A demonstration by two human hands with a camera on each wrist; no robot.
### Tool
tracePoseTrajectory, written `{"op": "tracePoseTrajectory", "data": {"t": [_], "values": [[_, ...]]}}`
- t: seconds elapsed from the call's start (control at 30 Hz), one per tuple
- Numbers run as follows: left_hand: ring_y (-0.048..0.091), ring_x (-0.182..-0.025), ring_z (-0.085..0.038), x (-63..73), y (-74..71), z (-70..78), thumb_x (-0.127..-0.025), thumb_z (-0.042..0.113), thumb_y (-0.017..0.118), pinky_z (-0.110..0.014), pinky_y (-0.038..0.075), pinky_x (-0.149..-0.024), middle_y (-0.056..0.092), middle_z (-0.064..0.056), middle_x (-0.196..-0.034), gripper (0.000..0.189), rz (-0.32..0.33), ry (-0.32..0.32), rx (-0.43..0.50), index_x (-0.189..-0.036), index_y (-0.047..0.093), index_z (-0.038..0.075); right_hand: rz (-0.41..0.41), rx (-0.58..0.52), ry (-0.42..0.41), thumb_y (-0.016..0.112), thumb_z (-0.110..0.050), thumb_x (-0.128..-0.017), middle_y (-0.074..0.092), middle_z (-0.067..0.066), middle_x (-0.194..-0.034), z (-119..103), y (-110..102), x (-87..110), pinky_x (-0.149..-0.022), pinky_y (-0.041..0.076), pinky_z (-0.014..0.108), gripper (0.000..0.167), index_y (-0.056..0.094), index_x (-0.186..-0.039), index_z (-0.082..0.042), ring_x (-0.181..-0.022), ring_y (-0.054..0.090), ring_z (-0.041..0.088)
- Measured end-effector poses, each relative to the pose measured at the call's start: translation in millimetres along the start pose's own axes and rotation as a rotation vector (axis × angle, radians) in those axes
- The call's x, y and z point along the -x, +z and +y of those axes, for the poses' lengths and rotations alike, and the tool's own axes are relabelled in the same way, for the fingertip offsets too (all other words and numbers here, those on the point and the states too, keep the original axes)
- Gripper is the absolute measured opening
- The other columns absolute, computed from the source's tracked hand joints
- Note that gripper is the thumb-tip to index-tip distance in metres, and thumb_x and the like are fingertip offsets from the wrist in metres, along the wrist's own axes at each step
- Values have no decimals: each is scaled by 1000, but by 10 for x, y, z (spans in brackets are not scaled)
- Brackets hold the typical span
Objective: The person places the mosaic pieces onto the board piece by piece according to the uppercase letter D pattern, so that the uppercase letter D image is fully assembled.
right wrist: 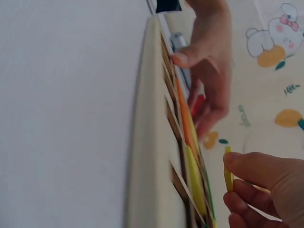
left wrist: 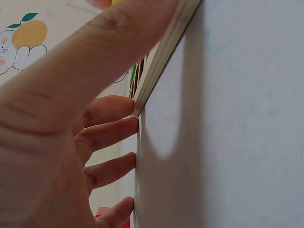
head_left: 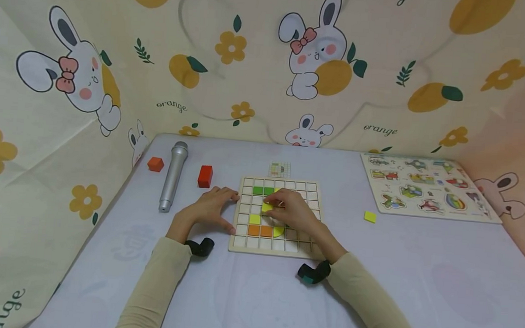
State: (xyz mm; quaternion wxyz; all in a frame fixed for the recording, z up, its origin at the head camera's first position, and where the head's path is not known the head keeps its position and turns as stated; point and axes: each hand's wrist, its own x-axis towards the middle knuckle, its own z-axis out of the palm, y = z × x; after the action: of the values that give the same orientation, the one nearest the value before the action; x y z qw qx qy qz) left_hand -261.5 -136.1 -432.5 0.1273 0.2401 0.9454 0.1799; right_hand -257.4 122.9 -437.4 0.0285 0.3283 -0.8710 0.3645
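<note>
A wooden grid board [head_left: 241,241] lies flat, with green tiles [head_left: 263,190], orange tiles [head_left: 260,230] and a few yellow pieces in its cells. My right hand [head_left: 296,213] is over the board, pinching a thin yellow tile [right wrist: 229,171] between thumb and fingers. The right wrist view shows that tile edge-on, raised above the grid. At the board's left side, my left hand [head_left: 211,206] has its thumb and fingers spread along the edge. Up close in the left wrist view, the thumb [left wrist: 95,57] and fingertips reach the board's rim. My right hand hides part of the grid.
Behind the board lies a small pattern card [head_left: 280,170]. To the left are a silver microphone [head_left: 173,178], a red block [head_left: 204,176] and an orange-red block [head_left: 155,164]. At right are a loose yellow tile [head_left: 370,217] and a picture puzzle board [head_left: 425,188].
</note>
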Motion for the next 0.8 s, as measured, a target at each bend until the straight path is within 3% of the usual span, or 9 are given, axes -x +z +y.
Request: {"op": "tracePoseTrajectory", "data": {"t": [0.43,0.8], "values": [[36,-123,-24,4,-13,11,-58,52,83,-47,29,-107,42,-2,-141,91,-1,2,4,-134,47,16,-18,-10,67,74,-18,-80,65,-4,-91,6,222,-156,-75,50,22,18,70,-96,-11,-82,57,9],[34,-127,-27,-10,7,-21,-59,53,83,-50,26,-108,41,-2,-142,91,6,5,0,-134,47,15,12,14,56,74,-14,-80,65,-3,-86,-44,272,-167,-74,50,22,10,71,-90,-10,-80,58,9]]}}
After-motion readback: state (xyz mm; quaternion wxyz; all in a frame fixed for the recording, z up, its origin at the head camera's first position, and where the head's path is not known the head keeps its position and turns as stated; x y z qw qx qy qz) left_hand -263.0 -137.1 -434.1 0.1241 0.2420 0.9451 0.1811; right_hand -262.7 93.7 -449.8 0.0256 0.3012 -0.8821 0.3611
